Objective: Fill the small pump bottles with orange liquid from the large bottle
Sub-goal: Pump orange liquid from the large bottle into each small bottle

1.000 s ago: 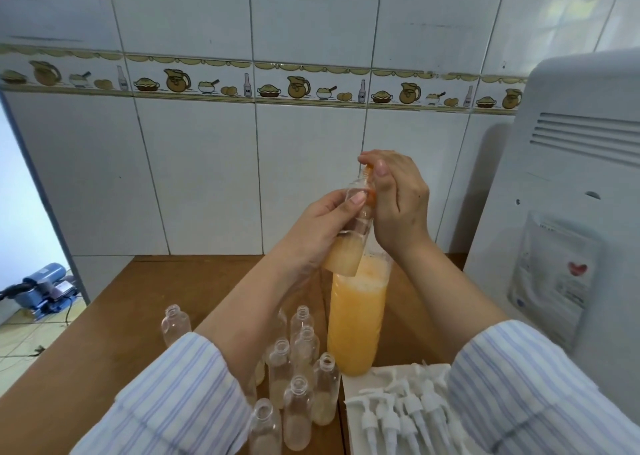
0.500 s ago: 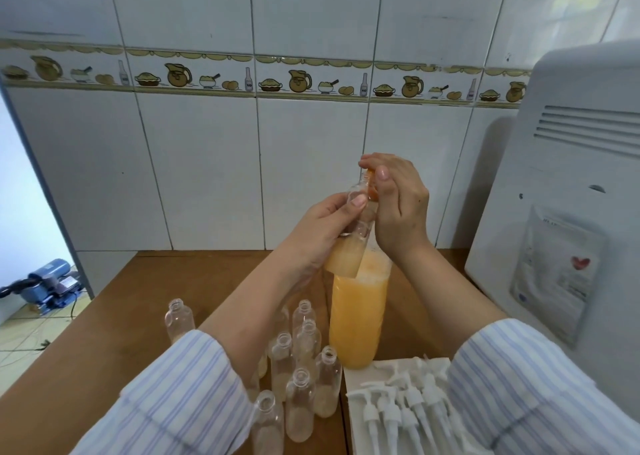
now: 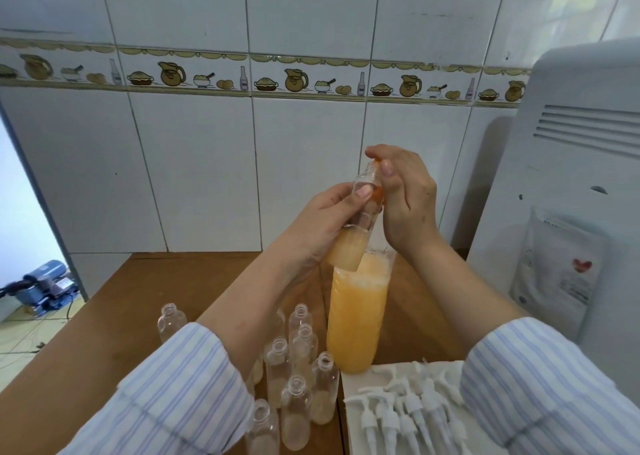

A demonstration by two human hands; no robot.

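Note:
My left hand (image 3: pixel 322 219) grips a small clear bottle (image 3: pixel 349 250), tilted, with pale liquid in its lower part. It is held just above the large bottle (image 3: pixel 356 316) of orange liquid, which stands on the wooden table (image 3: pixel 138 298). My right hand (image 3: pixel 408 205) pinches a small orange piece (image 3: pixel 378 194) against the small bottle's neck, fingertips over its mouth. The large bottle's top is hidden behind both hands. Several small open bottles (image 3: pixel 298 350) stand in a cluster at front left, some holding a little pale liquid.
Several white pump heads (image 3: pixel 408 409) lie on a white tray (image 3: pixel 353 385) at the front right. A tall white appliance (image 3: pixel 571 177) fills the right side. A tiled wall stands close behind the table. A blue machine (image 3: pixel 45 281) sits on the floor at left.
Both hands keep nearly the same hold on the small bottle and the orange piece. A little more of the bottle's neck shows under my right fingers. The view has shifted slightly.

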